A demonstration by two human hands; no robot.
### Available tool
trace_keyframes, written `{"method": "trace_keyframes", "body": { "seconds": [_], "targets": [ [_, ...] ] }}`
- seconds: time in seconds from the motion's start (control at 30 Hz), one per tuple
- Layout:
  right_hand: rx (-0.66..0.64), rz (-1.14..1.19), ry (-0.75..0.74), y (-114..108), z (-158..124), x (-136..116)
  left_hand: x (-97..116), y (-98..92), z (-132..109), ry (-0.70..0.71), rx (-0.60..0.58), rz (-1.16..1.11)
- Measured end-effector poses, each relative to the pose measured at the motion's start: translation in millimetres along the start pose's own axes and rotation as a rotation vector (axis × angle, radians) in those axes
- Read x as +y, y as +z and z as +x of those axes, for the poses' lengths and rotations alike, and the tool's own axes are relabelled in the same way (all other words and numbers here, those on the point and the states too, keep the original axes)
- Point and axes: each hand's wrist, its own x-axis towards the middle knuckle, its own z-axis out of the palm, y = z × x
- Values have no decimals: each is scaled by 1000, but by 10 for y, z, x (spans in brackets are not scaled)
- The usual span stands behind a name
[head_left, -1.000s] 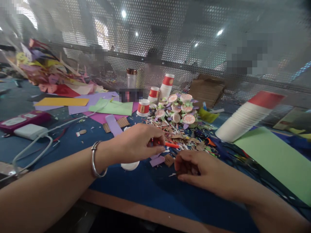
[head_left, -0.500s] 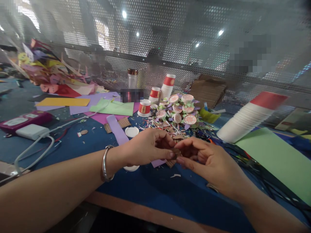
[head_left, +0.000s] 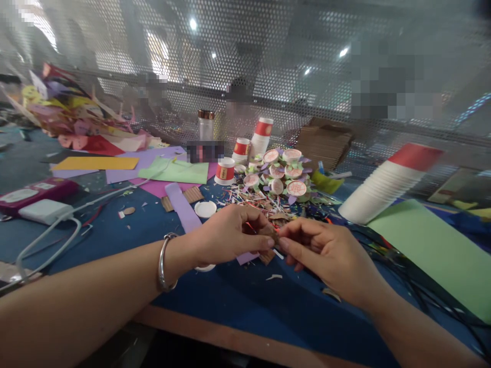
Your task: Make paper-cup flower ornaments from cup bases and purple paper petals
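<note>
With the left hand (head_left: 232,232), pinching a small piece of cardboard (head_left: 273,233) in front of the scraps (head_left: 264,200); with the right hand (head_left: 328,250), apparently gripping its right edge. Seemingly working it by fingertip; next, probably needing steady support at left, careful pressure at right.

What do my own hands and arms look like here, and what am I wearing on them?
Your left hand has a shiny silver bangle around its wrist. Your right hand shows no visible jewellery. Both hands are gloveless, and no sleeves show on either forearm.
</note>
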Motion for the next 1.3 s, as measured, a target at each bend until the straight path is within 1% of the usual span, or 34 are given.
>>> {"method": "trace_keyframes", "body": {
  "seconds": [0.17,0.3,0.5,0.6,0.67,0.73,0.77,0.83,0.87,0.93,1.0,1.07,1.13,1.23,1.3],
  "targets": [
    [10,-57,-34,38,-12,17,20,30,-11,-38,24,188],
    [15,-23,-61,66,-24,10,52,61,-8,40,88,307],
    [70,-20,-105,75,-34,10,48,70,-3,119,104,262],
    [127,-54,-120,68,-22,41,46,51,4,88,80,191],
    [148,-81,-120,67,-16,52,81,0,-9,62,24,200],
    [145,-93,-120,68,-16,51,156,-103,-46,60,-51,318],
    [142,-92,-122,70,-18,48,204,-175,-74,66,-102,444],
    [145,-91,-126,72,-23,44,304,-349,-141,48,-87,721],
    [149,-95,-127,71,-24,47,348,-440,-176,28,-110,835],
    [158,-112,-128,68,-20,64,404,-600,-235,-31,-196,981],
    [156,-128,-128,64,-9,90,413,-694,-270,-111,-233,1111],
    [147,-130,-126,64,2,111,385,-709,-280,-164,-248,1200],
    [131,-118,-125,70,3,115,349,-672,-280,-185,-259,1254],
    [105,-98,-130,84,-12,85,332,-613,-283,-167,-252,1279],
    [97,-86,-137,92,-22,60,356,-617,-288,-116,-227,1252]
  ]
}}
